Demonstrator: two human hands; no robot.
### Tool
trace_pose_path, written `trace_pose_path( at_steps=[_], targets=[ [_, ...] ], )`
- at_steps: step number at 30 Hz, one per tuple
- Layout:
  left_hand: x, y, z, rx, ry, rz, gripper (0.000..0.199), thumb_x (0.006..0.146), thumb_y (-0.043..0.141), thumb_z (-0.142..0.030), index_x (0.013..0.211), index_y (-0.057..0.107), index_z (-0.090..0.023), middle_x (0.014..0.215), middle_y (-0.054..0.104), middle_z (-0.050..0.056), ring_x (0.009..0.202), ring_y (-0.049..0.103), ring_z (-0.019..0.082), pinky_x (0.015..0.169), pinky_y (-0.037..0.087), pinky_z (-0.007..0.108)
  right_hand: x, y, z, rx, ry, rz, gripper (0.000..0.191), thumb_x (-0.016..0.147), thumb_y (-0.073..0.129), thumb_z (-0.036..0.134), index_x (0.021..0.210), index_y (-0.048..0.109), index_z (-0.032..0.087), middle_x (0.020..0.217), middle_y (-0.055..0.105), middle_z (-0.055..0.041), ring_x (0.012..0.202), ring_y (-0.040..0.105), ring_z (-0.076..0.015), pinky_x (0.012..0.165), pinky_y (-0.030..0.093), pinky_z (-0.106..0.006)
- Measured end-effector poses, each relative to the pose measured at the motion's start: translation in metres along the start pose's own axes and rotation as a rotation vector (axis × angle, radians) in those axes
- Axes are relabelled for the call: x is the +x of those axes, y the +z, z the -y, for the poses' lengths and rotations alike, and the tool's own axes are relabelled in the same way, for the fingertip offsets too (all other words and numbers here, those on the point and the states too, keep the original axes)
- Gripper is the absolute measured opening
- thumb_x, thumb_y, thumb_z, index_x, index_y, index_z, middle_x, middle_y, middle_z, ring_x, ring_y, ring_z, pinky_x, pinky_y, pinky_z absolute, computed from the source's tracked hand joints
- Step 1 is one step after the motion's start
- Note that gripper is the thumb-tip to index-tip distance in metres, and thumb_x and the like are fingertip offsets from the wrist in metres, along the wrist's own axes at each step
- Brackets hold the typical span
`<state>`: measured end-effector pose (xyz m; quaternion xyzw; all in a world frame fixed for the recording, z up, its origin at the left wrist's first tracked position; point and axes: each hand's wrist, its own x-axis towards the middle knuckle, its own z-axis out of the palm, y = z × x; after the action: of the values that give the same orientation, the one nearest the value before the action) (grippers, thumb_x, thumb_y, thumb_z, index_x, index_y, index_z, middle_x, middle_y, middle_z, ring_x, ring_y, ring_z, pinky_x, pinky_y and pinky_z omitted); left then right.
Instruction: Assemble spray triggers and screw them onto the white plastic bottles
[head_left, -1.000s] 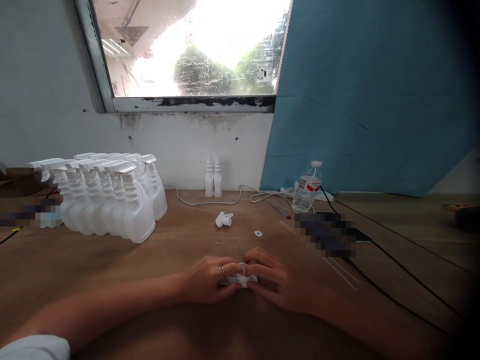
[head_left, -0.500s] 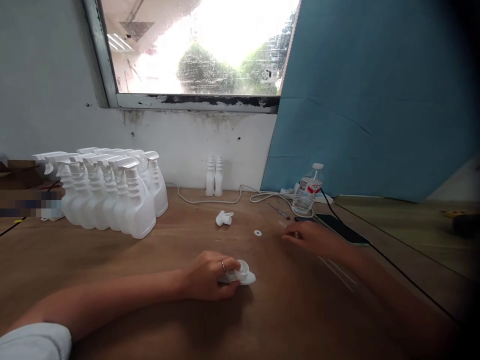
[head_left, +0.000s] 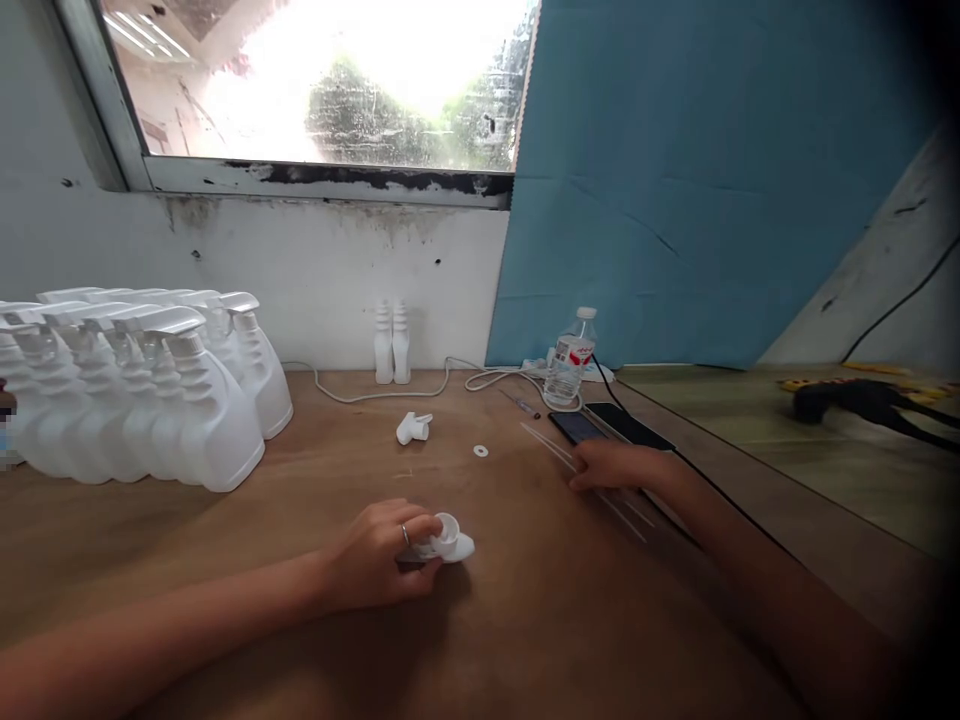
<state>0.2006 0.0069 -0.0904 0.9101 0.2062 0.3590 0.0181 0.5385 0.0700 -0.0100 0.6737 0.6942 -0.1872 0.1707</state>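
Near the table's middle, my left hand [head_left: 397, 548] is closed around a white spray trigger head [head_left: 448, 540], its round collar facing up. My fingers cover part of it. Farther right, my right hand [head_left: 611, 466] reaches down with bent fingers closed on a thin clear tube [head_left: 547, 441]. Similar thin tubes lie beside and beneath this hand, partly hidden by it. A small white ring washer [head_left: 481, 451] lies flat between the hands. Behind it to the left is a loose white spray nozzle part [head_left: 413, 428].
Several white spray bottles [head_left: 232, 430] stand in rows at left. Two small white bottle-shaped pieces [head_left: 392, 345] stand by the wall. A water bottle [head_left: 568, 365], a pen-like tool [head_left: 525, 406], phones [head_left: 630, 427] and a cable [head_left: 360, 398] lie at back right.
The camera view has turned to the right. My right hand has come down along the thin tubes, nearer to me. My left hand keeps its hold on the spray trigger head.
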Motion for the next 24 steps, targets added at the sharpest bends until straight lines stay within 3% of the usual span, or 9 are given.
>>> trace_pose_path(
  at_steps=[5,10,14,18,21,24],
  targets=[
    [-0.004,-0.002,0.001,-0.015,-0.075,0.047,0.024,0.078,0.062,-0.023,0.100,0.051,-0.021,0.087,0.069,0.002,0.070,0.061,0.015,0.066,0.047,0.026,-0.002,0.000,-0.001,0.008,0.036,0.028,0.026,0.076,0.051,0.023,0.051,0.047,0.016,0.048,0.052,-0.0039,0.041,0.049,-0.0133,0.049,0.037,-0.026],
    [-0.003,-0.005,-0.001,-0.064,-0.179,0.083,0.037,0.077,0.063,-0.026,0.111,0.050,-0.022,0.090,0.068,0.002,0.072,0.062,0.014,0.070,0.048,0.025,-0.003,0.004,0.004,0.033,-0.050,0.045,0.022,0.067,0.049,0.014,0.045,0.047,0.015,0.047,0.053,-0.0033,0.041,0.048,-0.0113,0.047,0.036,-0.024],
    [0.000,-0.006,-0.003,-0.125,-0.167,0.134,0.031,0.079,0.060,-0.024,0.109,0.051,-0.022,0.094,0.066,0.002,0.076,0.061,0.014,0.072,0.047,0.023,-0.001,0.008,0.012,0.060,-0.138,0.020,0.022,0.064,0.049,0.016,0.043,0.046,0.016,0.045,0.053,-0.0024,0.040,0.049,-0.0113,0.047,0.037,-0.023],
    [0.002,-0.007,-0.003,-0.118,-0.160,0.149,0.029,0.077,0.059,-0.023,0.106,0.053,-0.020,0.087,0.063,0.002,0.069,0.056,0.013,0.066,0.045,0.022,-0.005,0.009,0.016,0.101,-0.197,-0.029,0.020,0.067,0.048,0.020,0.047,0.045,0.017,0.040,0.052,-0.0012,0.037,0.048,-0.0109,0.044,0.036,-0.022],
    [0.003,-0.008,-0.003,-0.097,-0.150,0.144,0.028,0.077,0.059,-0.024,0.105,0.055,-0.019,0.083,0.062,0.002,0.065,0.053,0.012,0.062,0.043,0.022,-0.012,0.006,0.022,0.259,-0.252,-0.105,0.012,0.068,0.048,0.021,0.057,0.046,0.017,0.050,0.060,-0.0011,0.032,0.047,-0.0092,0.038,0.032,-0.021],
    [0.003,-0.009,-0.004,-0.099,-0.162,0.155,0.027,0.078,0.058,-0.025,0.104,0.054,-0.019,0.085,0.063,0.002,0.067,0.055,0.012,0.063,0.043,0.021,-0.018,0.005,0.031,0.544,-0.404,-0.096,0.006,0.069,0.051,0.021,0.069,0.045,0.018,0.060,0.064,-0.0002,0.032,0.048,-0.0090,0.033,0.029,-0.020]
  ],
)
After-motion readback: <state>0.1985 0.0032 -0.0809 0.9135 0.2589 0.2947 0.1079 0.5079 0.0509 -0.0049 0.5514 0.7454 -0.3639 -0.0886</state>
